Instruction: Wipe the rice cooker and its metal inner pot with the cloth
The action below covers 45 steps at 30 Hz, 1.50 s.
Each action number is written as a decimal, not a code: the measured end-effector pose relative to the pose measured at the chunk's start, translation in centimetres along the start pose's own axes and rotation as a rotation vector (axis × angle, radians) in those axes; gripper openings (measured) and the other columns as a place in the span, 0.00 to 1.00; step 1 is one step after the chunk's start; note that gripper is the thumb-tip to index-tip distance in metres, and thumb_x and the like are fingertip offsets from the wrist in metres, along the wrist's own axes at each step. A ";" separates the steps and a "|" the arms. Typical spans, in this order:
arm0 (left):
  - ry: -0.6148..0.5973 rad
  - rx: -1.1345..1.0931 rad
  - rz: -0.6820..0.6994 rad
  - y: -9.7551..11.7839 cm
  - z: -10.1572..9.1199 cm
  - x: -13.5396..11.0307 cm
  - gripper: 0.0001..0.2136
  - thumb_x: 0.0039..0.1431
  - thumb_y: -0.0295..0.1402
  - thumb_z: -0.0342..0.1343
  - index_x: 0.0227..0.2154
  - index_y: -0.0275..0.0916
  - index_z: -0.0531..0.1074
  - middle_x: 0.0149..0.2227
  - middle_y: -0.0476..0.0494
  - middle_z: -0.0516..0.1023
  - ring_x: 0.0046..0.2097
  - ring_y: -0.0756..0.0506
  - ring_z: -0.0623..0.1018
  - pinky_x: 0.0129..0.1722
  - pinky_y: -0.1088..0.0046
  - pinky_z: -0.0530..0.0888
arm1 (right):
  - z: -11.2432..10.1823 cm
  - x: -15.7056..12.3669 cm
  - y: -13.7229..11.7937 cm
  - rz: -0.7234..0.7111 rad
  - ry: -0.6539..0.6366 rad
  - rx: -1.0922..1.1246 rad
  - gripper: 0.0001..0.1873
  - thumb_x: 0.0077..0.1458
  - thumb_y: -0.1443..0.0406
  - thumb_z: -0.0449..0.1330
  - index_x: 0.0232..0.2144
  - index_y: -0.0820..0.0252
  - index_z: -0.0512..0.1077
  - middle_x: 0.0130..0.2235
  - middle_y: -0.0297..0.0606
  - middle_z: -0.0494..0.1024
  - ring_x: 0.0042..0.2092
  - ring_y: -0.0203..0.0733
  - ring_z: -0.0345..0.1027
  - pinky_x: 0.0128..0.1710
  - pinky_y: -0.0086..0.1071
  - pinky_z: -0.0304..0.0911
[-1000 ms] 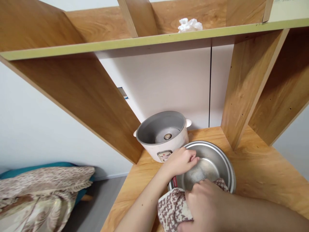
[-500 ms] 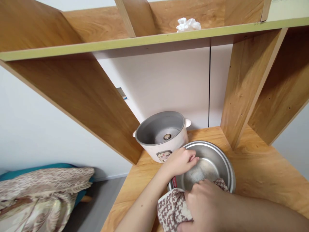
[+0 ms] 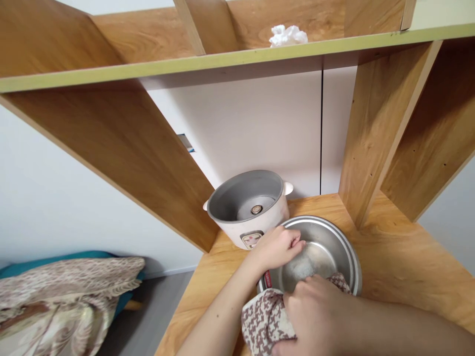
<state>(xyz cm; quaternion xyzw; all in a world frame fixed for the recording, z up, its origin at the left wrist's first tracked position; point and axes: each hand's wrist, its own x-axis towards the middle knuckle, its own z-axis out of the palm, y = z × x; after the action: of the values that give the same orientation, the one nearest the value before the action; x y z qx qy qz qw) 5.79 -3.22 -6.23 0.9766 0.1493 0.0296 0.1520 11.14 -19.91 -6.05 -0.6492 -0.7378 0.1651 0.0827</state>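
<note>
A metal inner pot stands on the wooden surface in front of me. My left hand is closed on the pot's left rim. My right hand is closed on a brown-and-white patterned cloth, which hangs over the pot's near rim and reaches inside. Just behind the pot sits a white rice cooker body, open and empty, with its heating plate showing.
Wooden shelf dividers rise at the left and right. A crumpled white tissue lies on the upper shelf. Below left, a patterned blanket lies on a teal cushion by the grey floor.
Both hands stay where they were on the pot and the cloth. Only the view has drifted slightly.
</note>
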 end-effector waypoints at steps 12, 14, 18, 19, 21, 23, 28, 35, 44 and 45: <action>0.003 -0.012 0.004 0.1 0.0 0.0 0.19 0.64 0.38 0.51 0.19 0.40 0.56 0.18 0.52 0.63 0.22 0.51 0.61 0.27 0.69 0.51 | 0.0 0.1 0.0 0.012 -0.036 -0.004 0.27 0.54 0.43 0.56 0.26 0.60 0.76 0.24 0.42 0.78 0.24 0.44 0.68 0.26 0.36 0.52; 0.004 -0.011 0.004 0.0 0.0 0.0 0.19 0.64 0.38 0.51 0.19 0.40 0.56 0.18 0.53 0.63 0.22 0.51 0.60 0.27 0.69 0.51 | 0.0 0.0 0.0 0.011 -0.031 -0.006 0.26 0.54 0.44 0.56 0.26 0.60 0.76 0.24 0.42 0.78 0.24 0.44 0.67 0.26 0.36 0.52; 0.004 -0.010 0.005 0.0 0.0 0.0 0.19 0.64 0.38 0.51 0.19 0.40 0.56 0.18 0.52 0.63 0.22 0.51 0.61 0.27 0.69 0.51 | -0.1 -0.1 -0.1 0.019 -0.027 0.000 0.24 0.53 0.45 0.57 0.27 0.60 0.76 0.25 0.43 0.79 0.25 0.44 0.68 0.26 0.36 0.52; 0.004 -0.010 0.005 0.0 0.0 0.0 0.19 0.64 0.38 0.51 0.19 0.40 0.56 0.18 0.52 0.63 0.22 0.51 0.61 0.27 0.69 0.52 | -0.1 -0.1 -0.1 0.024 -0.029 0.002 0.24 0.53 0.45 0.57 0.27 0.60 0.76 0.25 0.43 0.79 0.25 0.44 0.68 0.26 0.36 0.52; 0.003 -0.009 0.006 0.0 0.0 0.0 0.18 0.64 0.38 0.51 0.19 0.40 0.56 0.18 0.52 0.64 0.23 0.50 0.61 0.27 0.69 0.52 | -0.2 -0.1 -0.1 0.029 -0.032 0.005 0.25 0.53 0.44 0.57 0.27 0.60 0.77 0.25 0.44 0.79 0.25 0.45 0.69 0.27 0.36 0.54; 0.004 -0.008 0.006 0.0 0.0 0.0 0.18 0.64 0.38 0.51 0.19 0.40 0.57 0.19 0.52 0.64 0.23 0.50 0.62 0.27 0.69 0.52 | -0.2 -0.1 -0.2 0.028 -0.038 0.009 0.26 0.53 0.44 0.56 0.28 0.60 0.77 0.25 0.44 0.79 0.26 0.47 0.69 0.28 0.36 0.55; 0.008 -0.005 0.006 -0.1 0.1 0.0 0.19 0.64 0.38 0.51 0.19 0.40 0.58 0.19 0.52 0.64 0.23 0.50 0.62 0.27 0.69 0.52 | -0.3 0.0 -0.2 0.024 -0.066 0.013 0.26 0.53 0.45 0.57 0.29 0.61 0.78 0.26 0.45 0.79 0.27 0.49 0.72 0.28 0.37 0.58; 0.004 -0.001 0.007 0.0 0.0 0.0 0.18 0.64 0.39 0.51 0.19 0.40 0.59 0.19 0.52 0.65 0.23 0.50 0.63 0.27 0.69 0.53 | -0.1 0.1 0.0 0.016 -0.063 0.004 0.27 0.54 0.44 0.56 0.31 0.62 0.78 0.27 0.45 0.80 0.27 0.48 0.72 0.30 0.37 0.59; -0.017 0.003 -0.002 0.1 -0.1 0.0 0.18 0.65 0.39 0.51 0.19 0.41 0.64 0.20 0.51 0.68 0.23 0.49 0.64 0.27 0.69 0.54 | -0.4 0.1 -0.2 0.018 -0.041 0.016 0.25 0.53 0.45 0.57 0.29 0.60 0.78 0.27 0.43 0.80 0.27 0.48 0.71 0.29 0.37 0.57; -0.018 0.005 -0.004 0.1 -0.1 0.0 0.18 0.65 0.39 0.51 0.19 0.41 0.64 0.20 0.51 0.68 0.23 0.49 0.64 0.27 0.69 0.55 | -0.3 0.1 -0.2 0.021 -0.045 0.015 0.25 0.53 0.45 0.57 0.30 0.60 0.78 0.27 0.43 0.80 0.27 0.48 0.71 0.29 0.37 0.57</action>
<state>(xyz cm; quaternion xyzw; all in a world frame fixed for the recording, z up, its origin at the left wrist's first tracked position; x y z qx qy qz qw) 5.82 -3.29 -6.08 0.9769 0.1497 0.0204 0.1510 11.08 -19.81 -5.67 -0.6523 -0.7315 0.1861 0.0694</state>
